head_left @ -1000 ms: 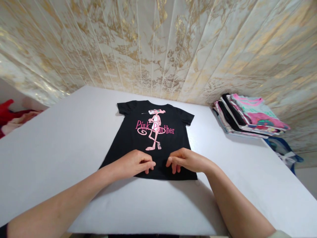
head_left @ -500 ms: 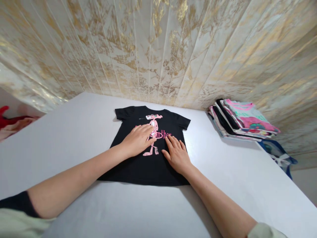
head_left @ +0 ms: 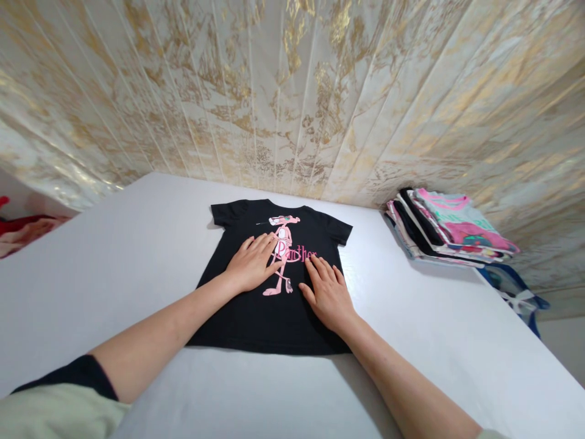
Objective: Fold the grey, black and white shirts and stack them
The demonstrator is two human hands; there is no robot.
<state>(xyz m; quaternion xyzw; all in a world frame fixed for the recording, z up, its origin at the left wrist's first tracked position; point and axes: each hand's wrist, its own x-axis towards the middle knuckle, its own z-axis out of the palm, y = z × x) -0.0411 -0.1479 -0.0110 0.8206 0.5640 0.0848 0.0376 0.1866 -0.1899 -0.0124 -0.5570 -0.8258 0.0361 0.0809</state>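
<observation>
Black T-shirt (head_left: 292, 314) lying flat, mid-table (head_left: 128, 274). Left hand (head_left: 253, 263) at nine o'clock of its pink print (head_left: 283, 247), right hand (head_left: 329, 296) at four, both palm-down, fingers outstretched, apparently touching fabric. Folded clothes (head_left: 457, 222) sit stacked toward three o'clock.

White table (head_left: 123, 256) with flat black T-shirt (head_left: 282, 308) and stack of apparently folded clothes (head_left: 450, 230)

I register bright, diffuse light, a soft shadow toward the surface's near edge, and wide-angle peripheral stretching on the surface (head_left: 114, 262).
</observation>
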